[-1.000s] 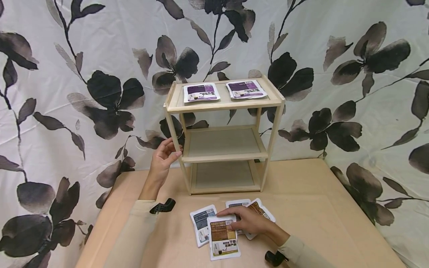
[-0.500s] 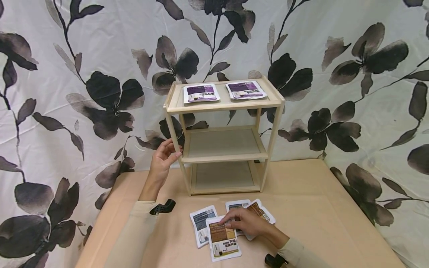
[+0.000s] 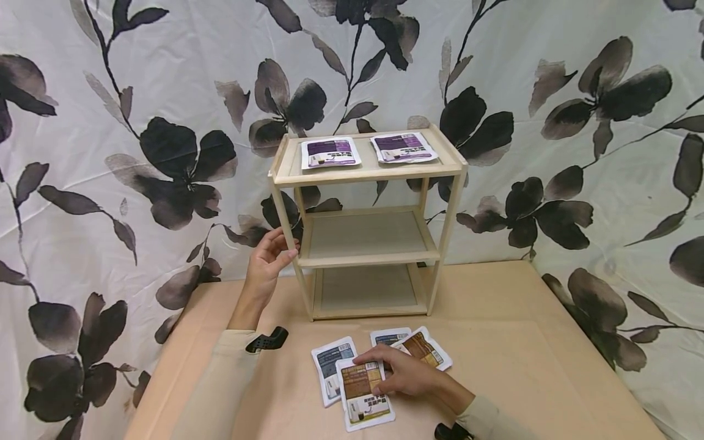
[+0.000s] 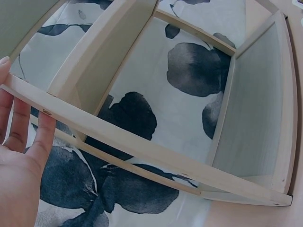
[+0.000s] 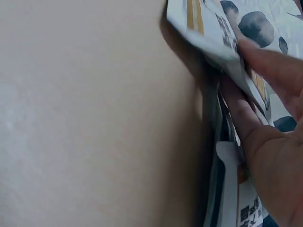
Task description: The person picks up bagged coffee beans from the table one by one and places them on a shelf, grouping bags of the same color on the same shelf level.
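Observation:
In the head view, my right hand (image 3: pixel 409 371) pinches the upper right part of a white-edged brown pouch (image 3: pixel 359 380) at the front. The right wrist view has this pouch (image 5: pixel 208 40) between thumb and finger, with one edge lifted. Partly behind the hand lies a second brown pouch (image 3: pixel 428 348). Two blue-grey pouches lie close by, one on the left (image 3: pixel 328 362) and one at the back (image 3: pixel 389 333). My left hand (image 3: pixel 263 269) grips the front left post (image 3: pixel 282 211) of a wooden shelf rack; in the left wrist view, fingers curl round that post (image 4: pixel 118 135).
The three-tier rack (image 3: pixel 370 178) stands at the back of the peach-covered table (image 3: pixel 511 342). Two purple pouches, one left (image 3: pixel 331 151) and one right (image 3: pixel 404 146), lie on its top tier. A floral curtain (image 3: pixel 181 73) hangs behind.
The front brown pouch has shifted slightly left and tilted under my right hand, whose fingers have changed their hold on it. The left hand stays on the rack post.

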`<act>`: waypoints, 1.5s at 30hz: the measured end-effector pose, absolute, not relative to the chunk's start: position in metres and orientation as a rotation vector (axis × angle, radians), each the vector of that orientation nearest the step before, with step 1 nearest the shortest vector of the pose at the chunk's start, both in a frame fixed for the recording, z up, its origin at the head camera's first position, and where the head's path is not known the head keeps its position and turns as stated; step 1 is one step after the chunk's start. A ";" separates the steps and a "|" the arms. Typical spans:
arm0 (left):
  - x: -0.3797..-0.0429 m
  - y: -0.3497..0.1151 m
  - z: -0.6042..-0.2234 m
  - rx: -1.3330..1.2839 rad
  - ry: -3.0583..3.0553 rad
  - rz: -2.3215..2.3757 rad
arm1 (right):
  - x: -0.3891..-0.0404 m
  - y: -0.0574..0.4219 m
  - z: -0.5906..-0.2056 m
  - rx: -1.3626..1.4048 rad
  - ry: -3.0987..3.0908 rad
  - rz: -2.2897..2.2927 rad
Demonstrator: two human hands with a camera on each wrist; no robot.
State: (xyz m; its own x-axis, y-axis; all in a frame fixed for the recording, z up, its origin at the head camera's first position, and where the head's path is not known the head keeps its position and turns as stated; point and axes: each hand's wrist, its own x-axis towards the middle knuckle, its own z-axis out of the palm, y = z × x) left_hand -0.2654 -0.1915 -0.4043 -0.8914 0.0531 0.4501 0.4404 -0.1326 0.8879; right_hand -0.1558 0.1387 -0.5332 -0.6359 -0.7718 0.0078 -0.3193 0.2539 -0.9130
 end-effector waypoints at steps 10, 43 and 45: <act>-0.267 -0.192 -0.405 -0.564 -1.868 -2.106 | -0.153 0.135 -0.536 -1.034 2.017 -1.377; -0.266 -0.192 -0.405 -0.564 -1.881 -2.114 | -0.168 0.149 -0.509 -0.885 1.723 -1.586; -0.267 -0.192 -0.405 -0.565 -1.884 -2.112 | -0.169 0.149 -0.507 -0.860 1.722 -1.597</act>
